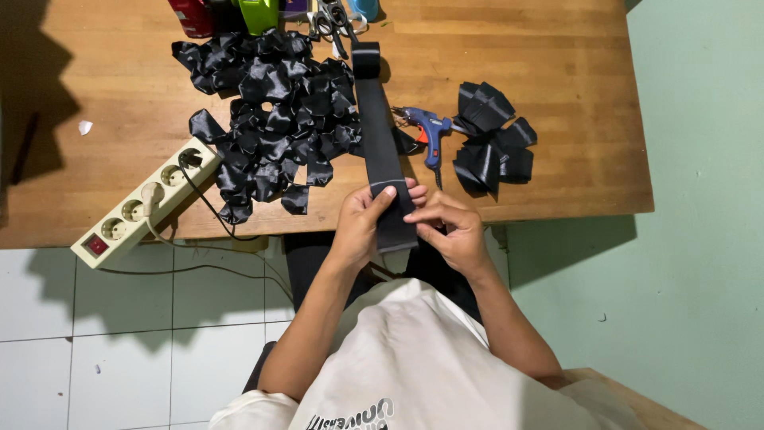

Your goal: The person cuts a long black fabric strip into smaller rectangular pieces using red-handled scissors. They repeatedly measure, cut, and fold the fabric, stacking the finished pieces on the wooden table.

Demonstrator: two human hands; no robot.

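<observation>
- our left hand (368, 216) and right hand (447, 227) both pinch the black ribbon strip (380, 143) at lower centre.
- folded ribbon pieces (270, 111) heap upper left on the worktop (557, 95).

A glossy black ribbon strip (382, 143) runs across a honey-brown wooden worktop (557, 95), flanked by a heap of black satin ribbon pieces (270, 111) and a smaller black stack (489, 139) near the right edge. A blue glue gun (430, 131) with an orange trigger lies between them. The cream power strip (143, 203), red-switched, overhangs the front edge above white floor tiles (119, 358); the wall (700, 199) is pale green.
</observation>
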